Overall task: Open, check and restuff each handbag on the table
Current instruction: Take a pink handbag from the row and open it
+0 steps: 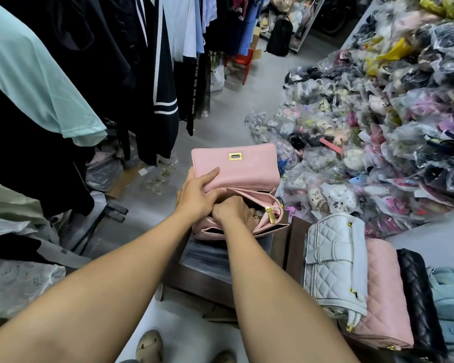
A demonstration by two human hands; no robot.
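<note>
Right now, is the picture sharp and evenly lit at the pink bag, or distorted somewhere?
Head view: the pink handbag is sharp and evenly lit; its inside, around the right hand, is dark; hanging clothes bend at the left edge; plastic bags show glare.

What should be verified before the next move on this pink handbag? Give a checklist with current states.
1. Flap of pink handbag held up by left hand: ok.
2. Inner zip open, gold zipper pull hanging: ok.
3. Right hand reaching inside: ok.
4. What its fingers hold: cannot tell, hidden.
5. Stuffing present: cannot tell.
6. Grey quilted handbag waiting on the right: ok.
</note>
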